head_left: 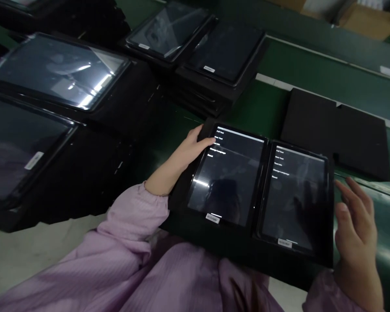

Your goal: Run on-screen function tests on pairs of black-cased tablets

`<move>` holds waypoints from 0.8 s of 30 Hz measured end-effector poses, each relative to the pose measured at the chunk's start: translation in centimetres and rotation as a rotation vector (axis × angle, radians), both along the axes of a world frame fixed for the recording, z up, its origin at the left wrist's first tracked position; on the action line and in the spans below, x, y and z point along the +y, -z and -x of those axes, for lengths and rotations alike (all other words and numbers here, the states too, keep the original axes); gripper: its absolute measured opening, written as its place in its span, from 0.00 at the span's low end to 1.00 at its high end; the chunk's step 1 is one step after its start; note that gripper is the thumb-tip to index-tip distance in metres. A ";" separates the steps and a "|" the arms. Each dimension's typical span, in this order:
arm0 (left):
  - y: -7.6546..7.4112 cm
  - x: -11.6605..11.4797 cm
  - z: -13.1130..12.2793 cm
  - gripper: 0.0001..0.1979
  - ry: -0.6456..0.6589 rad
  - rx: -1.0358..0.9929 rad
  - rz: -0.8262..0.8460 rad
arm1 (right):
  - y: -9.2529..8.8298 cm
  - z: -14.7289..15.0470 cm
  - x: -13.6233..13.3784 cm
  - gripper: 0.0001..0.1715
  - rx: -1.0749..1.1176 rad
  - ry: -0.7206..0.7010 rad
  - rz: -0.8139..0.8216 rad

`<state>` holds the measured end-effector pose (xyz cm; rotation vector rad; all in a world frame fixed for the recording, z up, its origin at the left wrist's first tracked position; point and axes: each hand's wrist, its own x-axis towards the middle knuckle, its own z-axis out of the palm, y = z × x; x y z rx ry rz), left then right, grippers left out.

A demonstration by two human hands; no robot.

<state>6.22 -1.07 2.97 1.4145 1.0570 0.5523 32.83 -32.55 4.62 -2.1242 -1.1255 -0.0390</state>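
Two tablets lie side by side in a black tray (178, 195) in front of me. The left tablet (227, 177) and the right tablet (295, 203) both have lit screens showing a short text menu, with a white label at the lower edge. My left hand (188, 151) grips the tray's upper left side, its thumb over the left tablet's menu edge and its fingers partly hidden. At the tray's right side is my right hand (357, 221), open with fingers apart; whether a fingertip touches the edge I cannot tell.
Stacked black trays (195, 91) carry more dark tablets (224, 52) at the back and a glossy tablet (61, 69) to the left. A flat black tray (338, 130) lies on the green work surface (312, 65) at right. Cardboard boxes (367, 21) stand far back.
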 end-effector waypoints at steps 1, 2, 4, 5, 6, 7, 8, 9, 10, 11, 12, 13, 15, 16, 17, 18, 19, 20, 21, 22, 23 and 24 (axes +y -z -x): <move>0.1 -0.1 0.1 0.33 -0.009 -0.036 0.035 | 0.0 -0.4 0.2 0.30 -0.087 -0.052 0.039; 0.2 -0.1 0.1 0.33 -0.026 -0.067 0.076 | 0.1 -0.7 0.6 0.30 -0.148 -0.091 0.072; 0.4 -0.2 0.2 0.34 -0.068 -0.110 0.126 | 0.3 -0.9 1.5 0.28 -0.229 -0.151 0.112; 0.4 -0.2 0.2 0.34 -0.091 -0.119 0.131 | 0.5 -0.9 2.0 0.28 -0.257 -0.172 0.124; 0.5 -0.3 0.2 0.35 -0.111 -0.124 0.130 | 0.5 -0.8 2.4 0.27 -0.280 -0.186 0.131; 0.5 -0.3 0.2 0.35 -0.121 -0.130 0.130 | 0.6 -0.7 2.7 0.27 -0.300 -0.193 0.130; 0.6 -0.4 0.2 0.34 -0.124 -0.140 0.128 | 0.6 -0.5 2.9 0.26 -0.315 -0.198 0.125; 0.7 -0.4 0.2 0.33 -0.126 -0.155 0.122 | 0.5 -0.4 2.9 0.26 -0.320 -0.193 0.118; 0.7 -0.5 0.3 0.32 -0.132 -0.173 0.114 | 0.4 -0.3 2.7 0.26 -0.320 -0.180 0.103; 0.8 -0.5 0.3 0.31 -0.141 -0.191 0.105 | 0.2 -0.2 2.4 0.25 -0.318 -0.161 0.077; 1.0 -0.6 0.4 0.29 -0.153 -0.209 0.098 | 0.0 -0.1 2.1 0.25 -0.313 -0.141 0.046; 1.1 -0.7 0.5 0.28 -0.169 -0.224 0.091 | -0.3 0.1 1.7 0.24 -0.302 -0.124 0.019; 1.3 -0.8 0.7 0.27 -0.197 -0.244 0.092 | -0.7 0.4 0.9 0.22 -0.274 -0.105 -0.010; 1.3 -0.9 0.9 0.27 -0.211 -0.249 0.093 | -0.9 0.6 0.6 0.21 -0.258 -0.102 -0.011; 1.3 -1.0 1.1 0.28 -0.214 -0.251 0.090 | -1.0 0.9 0.4 0.21 -0.247 -0.096 -0.011; 1.2 -1.2 1.3 0.29 -0.208 -0.250 0.083 | -1.1 1.1 0.2 0.21 -0.245 -0.090 -0.018; 1.1 -1.4 1.5 0.30 -0.194 -0.248 0.072 | -1.1 1.4 0.1 0.20 -0.251 -0.082 -0.033; 0.8 -1.7 1.7 0.31 -0.174 -0.242 0.063 | -1.0 1.7 0.1 0.20 -0.258 -0.073 -0.046; 0.6 -2.0 1.8 0.31 -0.154 -0.233 0.055 | -1.0 2.1 0.2 0.20 -0.255 -0.068 -0.055; 0.3 -2.2 2.0 0.31 -0.135 -0.216 0.050 | -0.9 2.5 0.3 0.20 -0.251 -0.066 -0.056; 0.0 -2.5 2.1 0.30 -0.123 -0.197 0.045 | -0.9 2.9 0.4 0.19 -0.257 -0.074 -0.053; -0.2 -2.8 2.2 0.29 -0.117 -0.179 0.039 | -0.9 3.5 0.7 0.19 -0.271 -0.091 -0.039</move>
